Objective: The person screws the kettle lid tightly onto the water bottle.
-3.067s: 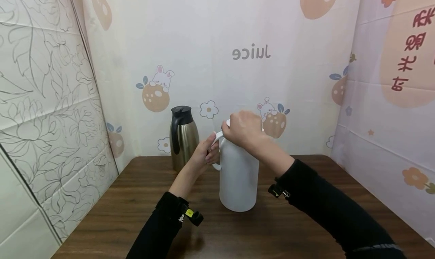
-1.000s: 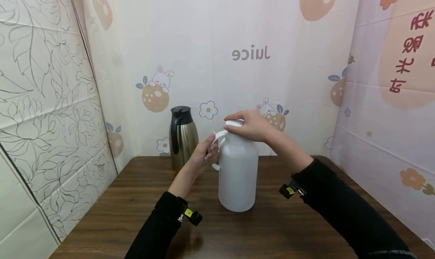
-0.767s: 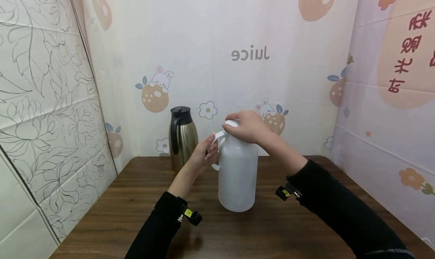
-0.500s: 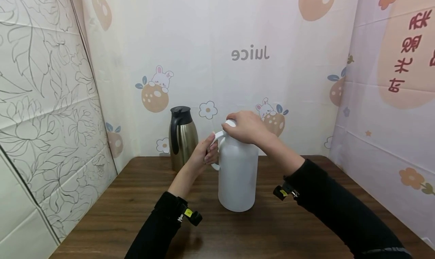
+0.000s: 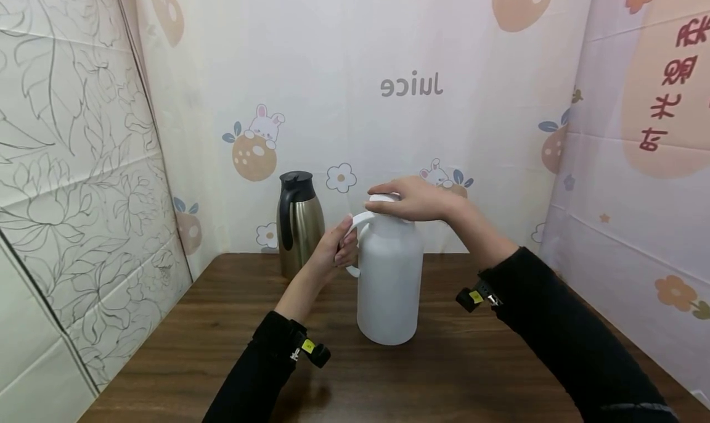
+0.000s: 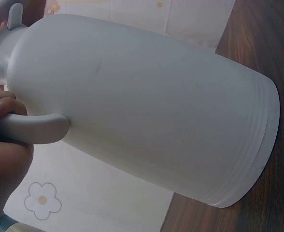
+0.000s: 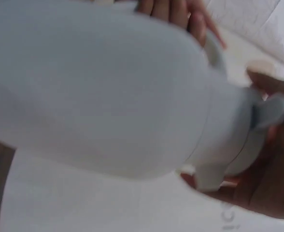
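Note:
A white thermos jug (image 5: 388, 287) stands upright on the table in front of me. My left hand (image 5: 334, 248) grips its handle (image 5: 362, 218), fingers wrapped round it. Over the top lies my right hand (image 5: 413, 200), with thumb and fingers around the jug's lid (image 5: 384, 197). The right wrist view, somewhat blurred, has the lid (image 7: 250, 150) between thumb and fingers, the palm against its top. In the left wrist view the jug's body (image 6: 147, 106) fills most of the picture, its base on the wood.
A steel thermos jug (image 5: 305, 232) with a black lid and handle stands behind my left hand, near the table's back edge. Patterned cloth walls (image 5: 344, 127) enclose the brown wooden table (image 5: 222, 349) at the back and sides.
My right hand has twisted back and forth on the lid; since half a second ago its wrist has swung outward to the right. The left hand and the jug have stayed put.

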The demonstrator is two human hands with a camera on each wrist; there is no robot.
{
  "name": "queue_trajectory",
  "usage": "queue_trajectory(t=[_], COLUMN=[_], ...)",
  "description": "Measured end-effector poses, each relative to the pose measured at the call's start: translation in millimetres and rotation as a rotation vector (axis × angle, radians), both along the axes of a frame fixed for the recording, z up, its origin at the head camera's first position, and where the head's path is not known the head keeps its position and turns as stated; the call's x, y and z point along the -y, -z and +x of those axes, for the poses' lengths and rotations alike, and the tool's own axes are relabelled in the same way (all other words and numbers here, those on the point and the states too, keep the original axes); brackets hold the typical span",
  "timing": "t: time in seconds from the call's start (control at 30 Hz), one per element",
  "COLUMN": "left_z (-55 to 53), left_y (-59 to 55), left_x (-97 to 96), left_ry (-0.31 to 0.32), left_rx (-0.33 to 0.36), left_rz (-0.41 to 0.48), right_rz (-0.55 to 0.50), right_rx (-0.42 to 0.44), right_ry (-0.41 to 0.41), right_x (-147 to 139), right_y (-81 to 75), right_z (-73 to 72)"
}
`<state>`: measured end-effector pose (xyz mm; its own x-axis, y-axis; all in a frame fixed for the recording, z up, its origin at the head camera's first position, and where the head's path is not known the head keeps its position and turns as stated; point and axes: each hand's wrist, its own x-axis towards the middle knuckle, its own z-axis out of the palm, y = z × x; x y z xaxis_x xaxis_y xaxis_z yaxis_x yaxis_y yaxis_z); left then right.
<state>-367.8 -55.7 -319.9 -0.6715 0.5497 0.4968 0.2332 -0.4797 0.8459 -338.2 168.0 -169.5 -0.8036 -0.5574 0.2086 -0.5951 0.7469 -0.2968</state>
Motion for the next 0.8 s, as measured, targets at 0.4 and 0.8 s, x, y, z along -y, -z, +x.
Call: queue_trajectory(t=[0.4,0.8], left_z=[1.6,0.0], left_y=[1.1,-0.8], left_x=[-3.9,-1.8], left_ry=[0.009,-0.003], left_rx=[0.013,-0.005], left_rz=[-0.002,0.003], right_rz=[-0.206,-0.276], right_rx=[0.017,-0.031], right_ry=[-0.186,-0.169], right_x=[-13,-6], right_y=[13.2,16.7], right_z=[-27.2,-30.2])
